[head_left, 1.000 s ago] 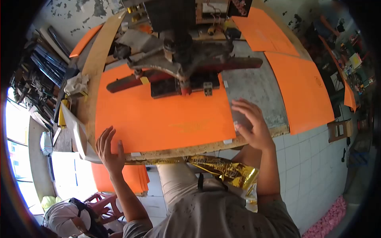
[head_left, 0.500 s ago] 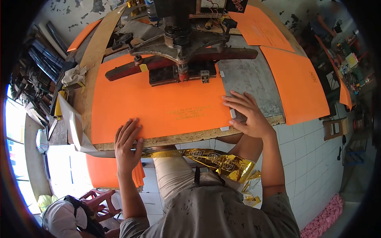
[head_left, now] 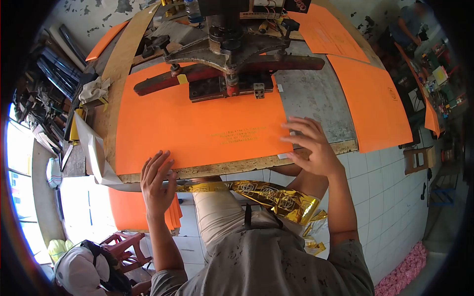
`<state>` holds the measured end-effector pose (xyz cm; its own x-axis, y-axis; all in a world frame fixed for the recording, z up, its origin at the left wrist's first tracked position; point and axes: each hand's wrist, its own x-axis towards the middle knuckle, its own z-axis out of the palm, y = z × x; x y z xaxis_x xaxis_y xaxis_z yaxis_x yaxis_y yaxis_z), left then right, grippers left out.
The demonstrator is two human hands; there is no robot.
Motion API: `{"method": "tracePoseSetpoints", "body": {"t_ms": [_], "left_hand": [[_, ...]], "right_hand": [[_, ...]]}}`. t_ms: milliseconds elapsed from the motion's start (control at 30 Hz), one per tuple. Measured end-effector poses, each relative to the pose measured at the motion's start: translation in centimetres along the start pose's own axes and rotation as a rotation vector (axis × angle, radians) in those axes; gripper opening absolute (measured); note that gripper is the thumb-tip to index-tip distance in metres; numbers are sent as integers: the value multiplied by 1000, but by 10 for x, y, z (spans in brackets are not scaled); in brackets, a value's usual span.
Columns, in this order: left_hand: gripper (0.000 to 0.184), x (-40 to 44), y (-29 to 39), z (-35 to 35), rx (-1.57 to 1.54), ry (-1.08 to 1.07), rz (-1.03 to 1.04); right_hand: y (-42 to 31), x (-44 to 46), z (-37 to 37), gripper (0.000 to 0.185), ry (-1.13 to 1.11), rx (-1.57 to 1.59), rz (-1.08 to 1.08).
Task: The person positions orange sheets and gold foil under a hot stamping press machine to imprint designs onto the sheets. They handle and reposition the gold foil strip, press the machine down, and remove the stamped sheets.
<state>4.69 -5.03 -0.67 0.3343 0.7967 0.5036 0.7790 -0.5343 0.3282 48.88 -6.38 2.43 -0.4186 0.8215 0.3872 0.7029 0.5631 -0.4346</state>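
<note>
A large orange sheet (head_left: 168,118) with small gold printed lines (head_left: 239,135) lies on the worktable under the press. My left hand (head_left: 158,182) rests at the sheet's front left edge, fingers stretched out over it and the thumb near the table edge. At the right edge, my right hand (head_left: 313,148) is spread open with nothing in its grasp. Its fingertips are over or just beside the sheet; contact cannot be made out. Behind the print stands the dark metal press head (head_left: 229,89), with a red-brown bar across it.
Another orange sheet (head_left: 370,103) lies to the right, and more (head_left: 326,34) lie behind it. Gold foil (head_left: 276,195) hangs below the table edge over my lap. A crumpled cloth (head_left: 94,91) is at the left. One person sits at lower left; another is at far right.
My right hand has loosened from the sheet's right edge, its fingers spreading. My left hand stays at the front edge. The view has shifted slightly.
</note>
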Motion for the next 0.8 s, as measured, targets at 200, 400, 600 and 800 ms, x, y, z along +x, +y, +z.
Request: {"method": "tracePoseSetpoints", "body": {"t_ms": [200,400,600,800], "left_hand": [[34,-25,12,1,163,32,69],[36,-39,12,10,173,70,32],[36,-44,8,11,204,84,45],[31,-43,8,11,222,85,59]], "right_hand": [[-30,-32,29,34,92,-227,-44],[-51,-41,46,41,142,-330,53],[-55,-42,47,40,120,-366,77],[-54,-39,40,37,132,-362,63]]}}
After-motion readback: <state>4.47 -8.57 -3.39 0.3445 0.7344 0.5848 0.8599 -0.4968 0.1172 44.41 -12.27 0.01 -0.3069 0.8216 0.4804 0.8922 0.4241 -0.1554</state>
